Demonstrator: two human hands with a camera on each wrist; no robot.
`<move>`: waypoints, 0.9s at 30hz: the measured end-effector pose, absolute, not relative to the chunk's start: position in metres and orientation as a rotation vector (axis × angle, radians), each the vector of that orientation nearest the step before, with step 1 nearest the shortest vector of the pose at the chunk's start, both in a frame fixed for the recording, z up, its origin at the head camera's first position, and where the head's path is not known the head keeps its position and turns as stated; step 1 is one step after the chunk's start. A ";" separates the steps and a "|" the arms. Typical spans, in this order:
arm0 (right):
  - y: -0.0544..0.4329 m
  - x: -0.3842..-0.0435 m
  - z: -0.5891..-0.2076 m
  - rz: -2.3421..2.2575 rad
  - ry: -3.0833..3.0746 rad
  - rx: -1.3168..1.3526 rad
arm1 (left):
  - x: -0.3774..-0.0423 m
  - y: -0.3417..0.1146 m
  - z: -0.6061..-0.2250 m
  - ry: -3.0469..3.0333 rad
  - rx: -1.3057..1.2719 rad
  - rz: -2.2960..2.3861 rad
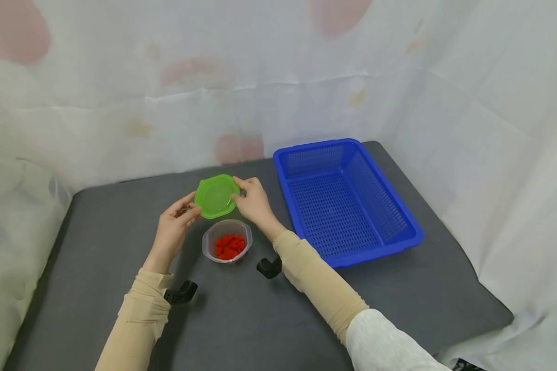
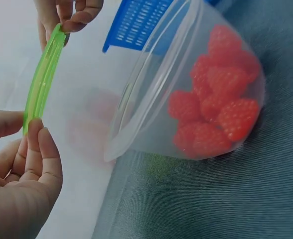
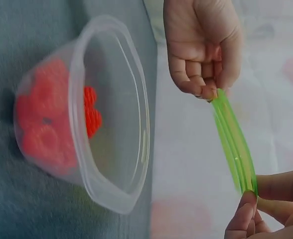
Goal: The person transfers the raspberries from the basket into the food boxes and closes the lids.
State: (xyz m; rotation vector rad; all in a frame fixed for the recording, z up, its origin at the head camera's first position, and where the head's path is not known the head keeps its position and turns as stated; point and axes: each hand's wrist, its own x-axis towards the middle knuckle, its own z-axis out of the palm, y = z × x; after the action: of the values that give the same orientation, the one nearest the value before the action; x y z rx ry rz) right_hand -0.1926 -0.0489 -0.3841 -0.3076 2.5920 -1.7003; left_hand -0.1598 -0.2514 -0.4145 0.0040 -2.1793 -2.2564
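A green plastic lid [image 1: 215, 196] is held up between both hands, apart from the bowl. My left hand [image 1: 172, 226] pinches its left edge between thumb and fingers, and my right hand [image 1: 254, 203] pinches the opposite edge. Just below and nearer to me, a clear plastic bowl [image 1: 208, 248] stands uncovered on the table, with several red raspberries [image 1: 230, 246] inside. Seen edge-on in the left wrist view, the lid [image 2: 43, 79] is thin and slightly bowed. The right wrist view also has the lid [image 3: 234, 144] gripped at both ends, beside the bowl's open rim [image 3: 81, 114].
A blue perforated plastic basket [image 1: 287, 198] sits to the right of the bowl, close to my right forearm. The dark grey table [image 1: 106, 247] carries everything. White curtains with faded pink spots [image 1: 190, 118] hang behind the table and along its sides.
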 end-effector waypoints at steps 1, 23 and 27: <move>-0.049 -0.189 -0.384 -1.712 2.579 -0.317 | -0.156 -0.252 -0.415 -2.173 -0.002 -2.262; -0.045 -0.135 -0.417 -1.693 2.425 -0.321 | -0.099 -0.255 -0.443 -2.469 -0.055 -1.917; -0.042 -0.131 -0.425 -1.666 2.439 -0.302 | -0.097 -0.253 -0.447 -2.503 -0.045 -1.888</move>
State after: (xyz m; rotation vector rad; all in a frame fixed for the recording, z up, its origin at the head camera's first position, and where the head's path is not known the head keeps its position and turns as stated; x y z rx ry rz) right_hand -0.1311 -0.0416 -0.4254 -0.3015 2.4390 -1.6661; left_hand -0.0966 -0.2535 -0.4474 -0.0447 -2.5033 -1.8883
